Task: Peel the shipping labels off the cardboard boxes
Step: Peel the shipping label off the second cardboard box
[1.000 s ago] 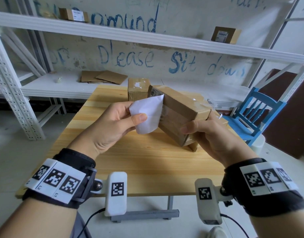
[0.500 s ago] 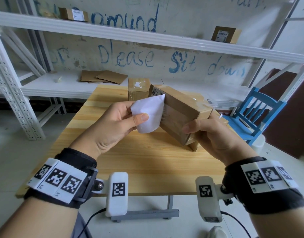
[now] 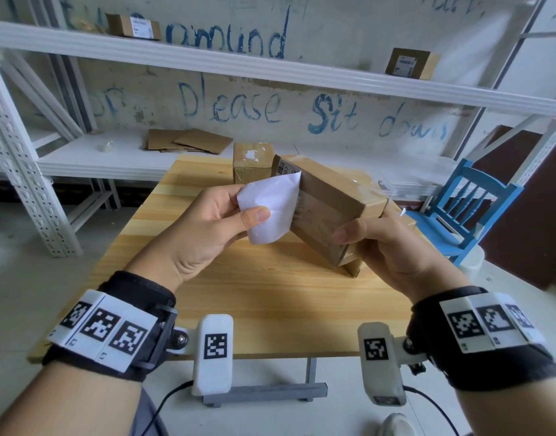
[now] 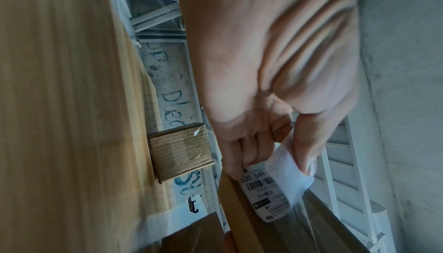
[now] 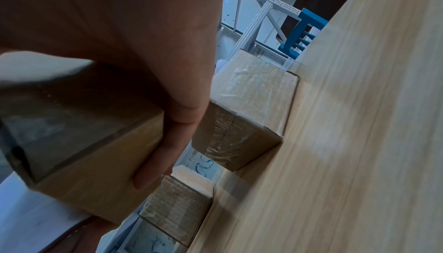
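Since the earlier frame, the white paper shipping label [image 3: 272,212] peels slightly further off the tilted brown cardboard box [image 3: 330,209]. Left hand [image 3: 207,229] pinches the label and right hand [image 3: 386,247] grips the box; next, I judge, comes a steady pull away from the box.

blue paint on the wall [image 3: 301,86] reads "please sit down"; the shipping label [image 4: 266,194] shows "530 049-" above a barcode, smaller print there too blurred.

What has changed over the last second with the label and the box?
Very little: the left hand still pinches the half-peeled label, peeling it barely further. The right hand still grips the tilted box. The other boxes on the table stayed put.
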The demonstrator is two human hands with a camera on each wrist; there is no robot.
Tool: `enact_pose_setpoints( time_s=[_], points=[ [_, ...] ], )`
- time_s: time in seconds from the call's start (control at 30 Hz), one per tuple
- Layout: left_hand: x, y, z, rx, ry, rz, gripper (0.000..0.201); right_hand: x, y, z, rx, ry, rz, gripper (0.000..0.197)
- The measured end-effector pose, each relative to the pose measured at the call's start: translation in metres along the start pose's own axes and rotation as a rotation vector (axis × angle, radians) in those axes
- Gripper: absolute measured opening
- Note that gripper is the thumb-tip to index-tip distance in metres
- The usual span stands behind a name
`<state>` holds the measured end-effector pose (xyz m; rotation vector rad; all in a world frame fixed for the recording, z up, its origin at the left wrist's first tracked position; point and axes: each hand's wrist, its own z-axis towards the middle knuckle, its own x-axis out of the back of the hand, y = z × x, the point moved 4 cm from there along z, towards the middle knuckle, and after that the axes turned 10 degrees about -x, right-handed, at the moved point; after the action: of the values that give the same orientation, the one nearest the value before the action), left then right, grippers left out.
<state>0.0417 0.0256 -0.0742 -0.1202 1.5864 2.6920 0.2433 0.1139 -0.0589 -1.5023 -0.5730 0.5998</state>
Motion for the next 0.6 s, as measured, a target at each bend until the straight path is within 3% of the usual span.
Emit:
enact_pose_setpoints(
  time_s=[0.13, 0.6],
  points=[
    [0.0016, -0.0013, -0.0001, 0.004, 0.003, -0.002, 0.038, 0.0006, 0.0025, 0.0021, -0.029, 0.020, 0.015, 0.074],
    [0.0022, -0.0027, -0.0006, -0.002, -0.011, -0.023, 0.040, 0.0012, -0.0012, -0.0017, -0.014, 0.030, 0.015, 0.066]
  ],
)
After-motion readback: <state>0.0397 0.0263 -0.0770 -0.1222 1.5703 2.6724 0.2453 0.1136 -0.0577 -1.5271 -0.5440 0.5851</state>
